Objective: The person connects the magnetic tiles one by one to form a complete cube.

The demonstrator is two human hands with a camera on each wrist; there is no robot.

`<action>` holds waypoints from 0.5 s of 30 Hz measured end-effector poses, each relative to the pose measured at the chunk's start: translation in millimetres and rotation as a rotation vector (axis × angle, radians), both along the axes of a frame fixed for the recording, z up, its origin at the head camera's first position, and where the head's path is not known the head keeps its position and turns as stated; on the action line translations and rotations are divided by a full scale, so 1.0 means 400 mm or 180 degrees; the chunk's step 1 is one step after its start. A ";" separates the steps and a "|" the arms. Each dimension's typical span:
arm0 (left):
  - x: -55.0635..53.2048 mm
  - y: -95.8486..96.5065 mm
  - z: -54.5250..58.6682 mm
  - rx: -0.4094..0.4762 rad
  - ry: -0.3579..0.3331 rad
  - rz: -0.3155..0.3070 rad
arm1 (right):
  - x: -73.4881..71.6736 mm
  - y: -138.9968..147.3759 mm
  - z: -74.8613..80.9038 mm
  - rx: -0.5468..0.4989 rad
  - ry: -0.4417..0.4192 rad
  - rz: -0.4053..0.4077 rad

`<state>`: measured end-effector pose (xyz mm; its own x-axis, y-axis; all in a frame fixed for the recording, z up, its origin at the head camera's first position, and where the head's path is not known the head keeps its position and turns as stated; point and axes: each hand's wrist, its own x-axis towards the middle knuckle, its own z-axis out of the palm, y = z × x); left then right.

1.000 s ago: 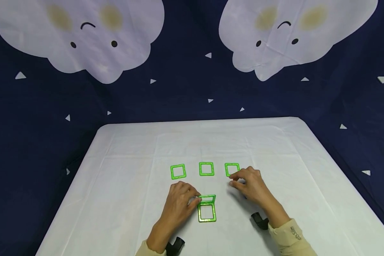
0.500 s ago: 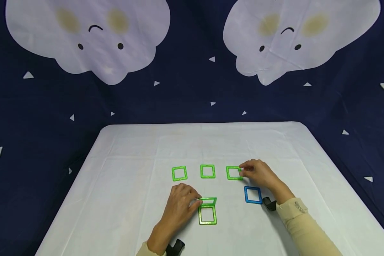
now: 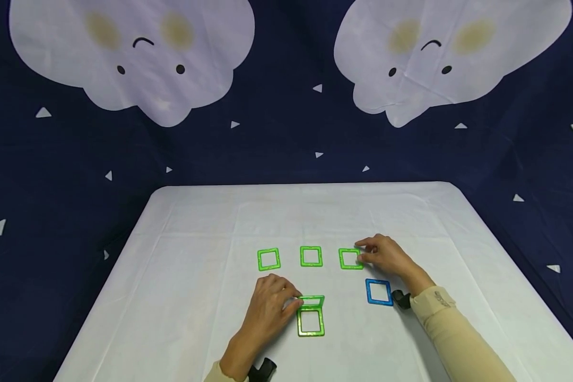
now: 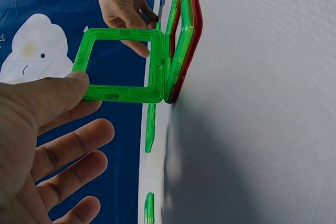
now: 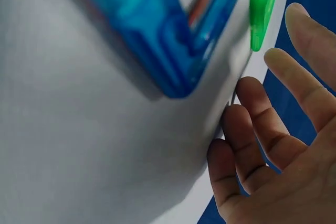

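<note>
My left hand pinches a green square magnetic tile between thumb and forefinger; its other fingers are spread. That tile stands up along the far edge of a green square tile lying on the table. A red layer shows beneath the lying tile in the left wrist view. At the right, my right hand reaches toward another green tile, its thumb overlapping that tile's right edge in the head view. Its fingers are loosely bent and apart in the right wrist view. A blue square tile lies just below this hand.
Two more green tiles, a left one and a middle one, lie in a row with the right-hand one. The white-covered table has rounded far corners. Behind it hangs a dark blue cloth with clouds and triangles.
My right hand has moved right and away from me to the right-hand green tile, leaving the blue tile in sight on the table. My left hand keeps its pinch on the upright tile.
</note>
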<state>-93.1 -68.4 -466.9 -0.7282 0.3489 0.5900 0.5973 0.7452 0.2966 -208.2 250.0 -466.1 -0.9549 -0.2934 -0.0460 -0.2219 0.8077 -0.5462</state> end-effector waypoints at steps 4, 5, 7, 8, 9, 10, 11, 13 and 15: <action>0.001 0.001 -0.001 0.0004 0.0004 -0.0003 | -0.001 0.000 -0.005 0.0029 0.0030 0.0012; 0.001 0.001 -0.001 0.0003 0.0005 -0.0006 | -0.001 0.000 -0.007 0.0028 0.0023 -0.0008; 0.002 0.002 -0.001 0.0007 0.0007 -0.0007 | -0.001 0.001 -0.010 0.0027 0.0004 -0.0024; 0.002 0.002 -0.001 0.0008 0.0006 -0.0007 | -0.001 0.001 -0.011 0.0016 -0.0014 -0.0034; 0.002 0.002 -0.001 0.0008 0.0001 -0.0004 | -0.002 0.001 -0.012 0.0002 -0.0030 -0.0046; 0.003 0.002 -0.001 0.0005 -0.0003 0.0002 | -0.004 0.002 -0.014 -0.0016 -0.0041 -0.0048; 0.003 0.003 -0.001 0.0002 -0.0003 0.0006 | -0.005 0.002 -0.016 -0.0031 -0.0052 -0.0048; 0.003 0.003 -0.001 -0.0002 -0.0004 0.0015 | -0.008 0.003 -0.018 -0.0055 -0.0068 -0.0041; 0.003 0.002 -0.001 -0.0003 0.0001 0.0019 | -0.010 0.003 -0.020 -0.0064 -0.0067 -0.0046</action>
<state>-92.0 -67.4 -467.3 -0.7300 0.3451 0.5899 0.5930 0.7489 0.2958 -212.1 251.2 -474.0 -0.9579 -0.2805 -0.0603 -0.1985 0.7996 -0.5667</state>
